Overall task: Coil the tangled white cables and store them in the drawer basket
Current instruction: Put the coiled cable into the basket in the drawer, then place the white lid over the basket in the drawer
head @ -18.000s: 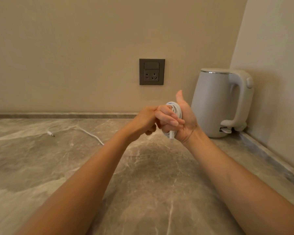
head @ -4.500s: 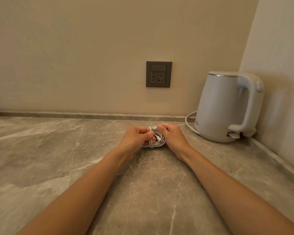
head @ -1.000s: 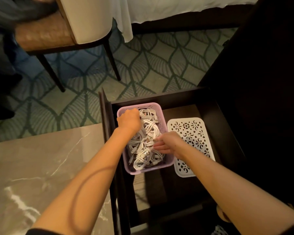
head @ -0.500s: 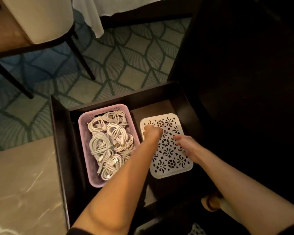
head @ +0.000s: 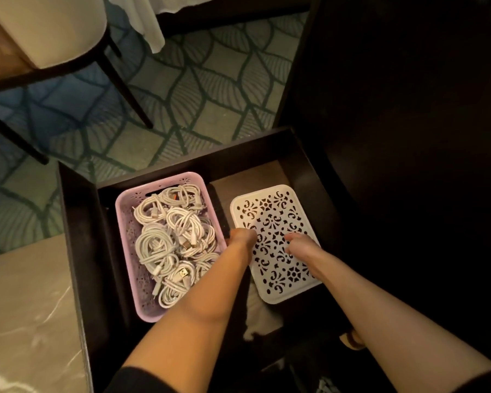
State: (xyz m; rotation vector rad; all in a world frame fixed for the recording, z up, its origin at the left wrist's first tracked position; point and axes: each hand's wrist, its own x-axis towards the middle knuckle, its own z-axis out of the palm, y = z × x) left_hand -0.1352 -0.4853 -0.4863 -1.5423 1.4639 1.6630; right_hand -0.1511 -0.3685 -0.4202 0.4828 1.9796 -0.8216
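A pink basket (head: 123, 231) sits in the left half of an open dark drawer (head: 80, 239). It holds several coiled white cables (head: 179, 234). Beside it on the right lies a white perforated lid (head: 278, 205), flat on the drawer floor. My left hand (head: 242, 236) is at the lid's left edge, between lid and basket, with its fingers curled down over that edge. My right hand (head: 298, 243) rests on the middle of the lid with its fingers bent down and hidden. Neither hand carries a cable.
A marble counter (head: 26, 313) lies at the lower left beside the drawer. A dark cabinet (head: 408, 137) rises on the right. A chair with dark legs (head: 125, 92) stands on patterned carpet beyond the drawer. A white cloth (head: 150, 29) hangs at the top.
Both hands have left the basket and its cables and moved right onto the white lid. Over the last half second they settled lower on it, and the view shifted slightly.
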